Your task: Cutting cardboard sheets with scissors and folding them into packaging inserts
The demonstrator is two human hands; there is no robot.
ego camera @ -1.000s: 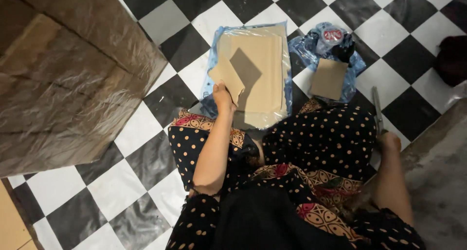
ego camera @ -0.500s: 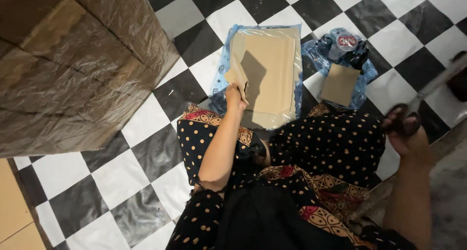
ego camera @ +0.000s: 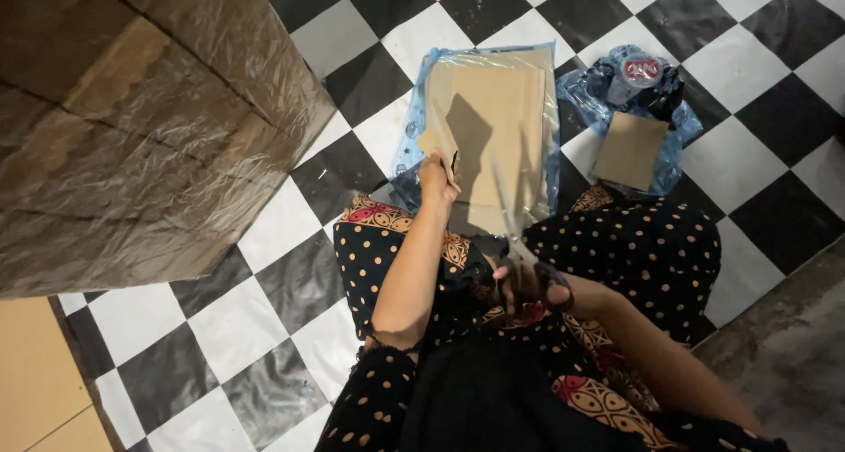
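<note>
My left hand (ego camera: 434,176) holds up a small piece of brown cardboard (ego camera: 439,138) by its lower edge, above my lap. My right hand (ego camera: 528,282) grips a pair of scissors (ego camera: 509,216) by the dark handles, with the blades pointing up toward the cardboard piece; the blades are blurred. Behind both lies a stack of cardboard sheets (ego camera: 497,131) on a clear blue plastic bag (ego camera: 412,131) on the checkered floor.
A large cardboard box wrapped in clear plastic (ego camera: 132,117) stands at the left. A second blue plastic bag (ego camera: 634,91) with a small cardboard square (ego camera: 629,150) on it lies at the right. My legs in dotted black fabric (ego camera: 634,249) fill the foreground.
My right hand has swung in from the far right to the middle, bringing the scissors up under the cardboard piece. My left hand keeps the piece raised.
</note>
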